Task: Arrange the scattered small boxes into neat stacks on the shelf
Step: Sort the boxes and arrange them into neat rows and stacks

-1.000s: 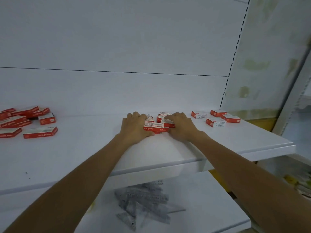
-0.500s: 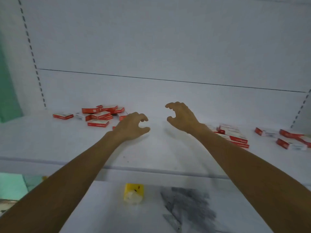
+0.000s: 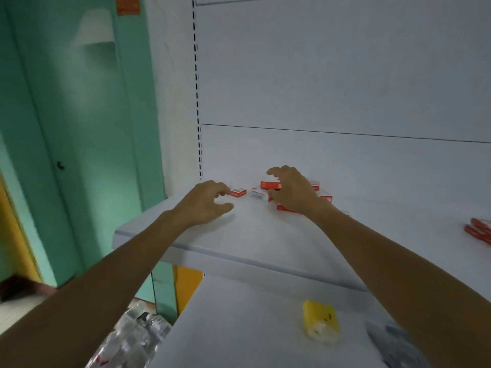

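A person's left hand (image 3: 204, 201) hovers over the near left part of a white shelf (image 3: 265, 235), fingers loosely bent and apart, holding nothing, with the fingertips just short of a small red-and-white box (image 3: 238, 193). To its right, the right hand (image 3: 292, 189) arches over a scattered cluster of boxes (image 3: 269, 185) lying flat toward the far side of the shelf. Its fingers are spread and curved, with the thumb close to a white-topped box (image 3: 259, 194); whether it touches any box cannot be told. More red boxes (image 3: 478, 229) lie well apart at the right edge of the shelf. On the lower shelf (image 3: 239, 328), near the viewer, sits a yellow packet (image 3: 321, 321). A green door (image 3: 79, 128) stands to the left, with clear-wrapped packets (image 3: 132, 335) below it.
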Demonstrator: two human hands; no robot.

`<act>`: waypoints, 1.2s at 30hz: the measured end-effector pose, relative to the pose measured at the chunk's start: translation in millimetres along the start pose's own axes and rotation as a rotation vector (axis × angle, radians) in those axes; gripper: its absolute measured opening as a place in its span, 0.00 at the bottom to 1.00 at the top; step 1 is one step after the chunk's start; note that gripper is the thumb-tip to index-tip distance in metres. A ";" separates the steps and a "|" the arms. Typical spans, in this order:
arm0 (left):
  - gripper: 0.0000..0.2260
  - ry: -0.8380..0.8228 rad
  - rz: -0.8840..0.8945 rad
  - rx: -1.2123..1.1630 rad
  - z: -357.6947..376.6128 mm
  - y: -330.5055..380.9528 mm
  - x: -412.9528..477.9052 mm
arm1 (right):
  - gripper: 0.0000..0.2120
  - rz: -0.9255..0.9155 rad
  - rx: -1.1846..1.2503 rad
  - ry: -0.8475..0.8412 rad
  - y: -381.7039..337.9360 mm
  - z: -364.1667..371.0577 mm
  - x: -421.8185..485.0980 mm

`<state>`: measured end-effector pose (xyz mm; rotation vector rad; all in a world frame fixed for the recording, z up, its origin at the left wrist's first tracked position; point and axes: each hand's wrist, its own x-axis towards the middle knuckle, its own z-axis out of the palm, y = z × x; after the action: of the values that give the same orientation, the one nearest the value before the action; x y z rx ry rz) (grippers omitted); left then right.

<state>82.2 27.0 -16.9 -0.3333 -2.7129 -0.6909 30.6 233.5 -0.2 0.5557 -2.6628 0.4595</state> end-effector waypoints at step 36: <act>0.26 -0.347 -0.020 0.141 35.9 -67.2 109.4 | 0.23 0.045 -0.179 -0.164 30.4 41.1 80.2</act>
<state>-47.6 3.1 -35.6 -0.4262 -3.0764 -0.4795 -63.0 219.0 -9.1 0.4994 -2.8403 0.1909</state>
